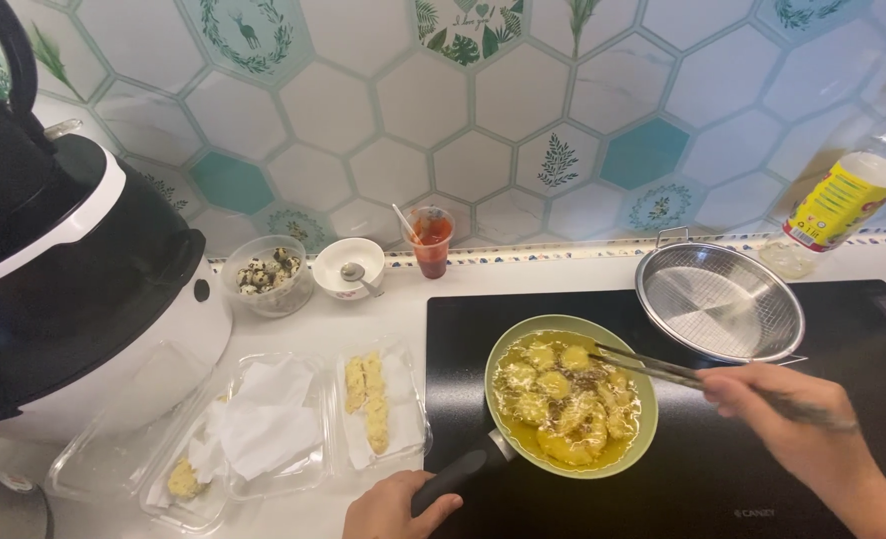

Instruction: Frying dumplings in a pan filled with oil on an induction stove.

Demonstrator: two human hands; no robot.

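A green frying pan [642,439] sits on the black cooktop [722,479], filled with bubbling oil and several golden battered pieces [563,404]. My left hand [388,509] grips the pan's black handle [453,476] at the bottom edge. My right hand [792,419] holds metal chopsticks [652,366] whose tips reach over the pieces on the pan's right side.
A wire mesh strainer [720,299] rests on the cooktop's far side. An oil bottle [842,200] stands at the right. Left of the cooktop lie clear plastic trays [263,429] with battered pieces [368,394], a white bowl [348,268], a glass bowl [266,274], a cup of red sauce [431,242], and a black-and-white cooker [73,289].
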